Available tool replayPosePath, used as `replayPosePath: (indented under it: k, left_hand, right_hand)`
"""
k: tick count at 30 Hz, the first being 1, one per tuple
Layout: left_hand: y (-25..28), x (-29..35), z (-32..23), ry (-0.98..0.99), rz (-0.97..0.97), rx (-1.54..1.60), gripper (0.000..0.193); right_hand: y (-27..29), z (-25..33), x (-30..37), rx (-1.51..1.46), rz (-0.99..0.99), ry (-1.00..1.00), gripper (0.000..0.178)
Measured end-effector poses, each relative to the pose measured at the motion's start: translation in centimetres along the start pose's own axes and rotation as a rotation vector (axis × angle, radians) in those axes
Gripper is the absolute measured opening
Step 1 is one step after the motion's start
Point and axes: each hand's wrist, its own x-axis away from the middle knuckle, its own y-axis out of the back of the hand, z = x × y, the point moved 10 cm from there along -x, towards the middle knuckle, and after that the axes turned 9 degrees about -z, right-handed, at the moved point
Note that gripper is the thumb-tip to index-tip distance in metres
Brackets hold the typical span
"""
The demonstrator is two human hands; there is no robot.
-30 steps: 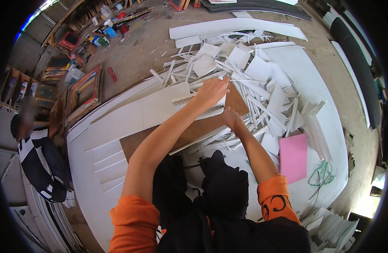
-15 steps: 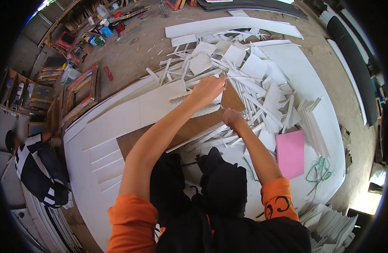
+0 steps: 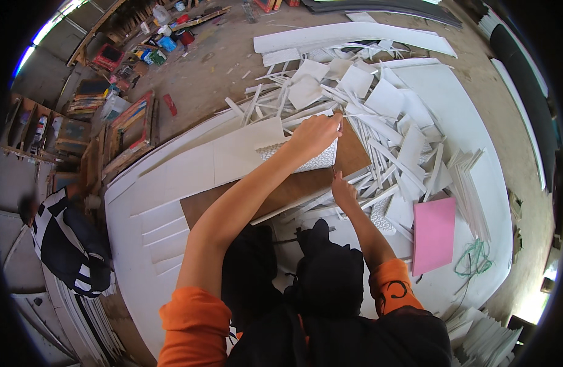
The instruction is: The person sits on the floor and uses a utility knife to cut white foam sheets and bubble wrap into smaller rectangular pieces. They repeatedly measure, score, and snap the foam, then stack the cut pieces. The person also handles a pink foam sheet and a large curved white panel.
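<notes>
left hand (image 3: 318, 135) is over the bumpy white sheet (image 3: 318, 162), can't tell if its fingers grip; right hand (image 3: 344, 192) is clenched round a thin tool (image 3: 334, 172); sheet's lying on the brown board (image 3: 354, 153)

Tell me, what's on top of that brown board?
On the brown board lies a white piece with a bumpy face, partly covered by the left hand. The left forearm also crosses the board in view; what it covers cannot be seen.

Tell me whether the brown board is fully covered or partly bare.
Partly bare: the brown board shows beside the textured white piece.
</notes>
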Motion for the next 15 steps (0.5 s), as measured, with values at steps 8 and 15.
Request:
replayPosePath:
  k: [8,15]
  left_hand:
    - [-0.2,-0.5,0.3,-0.008,-0.009,-0.081,0.018]
    - [5.0,1.2,3.6,0.129,-0.015,0.037,0.054]
  right_hand:
    - [-2.1,-2.7,3.5,0.037,-0.094,0.028,0.022]
    - [-1.6,-6.7,7.3,-0.012,0.017,-0.027,0.028]
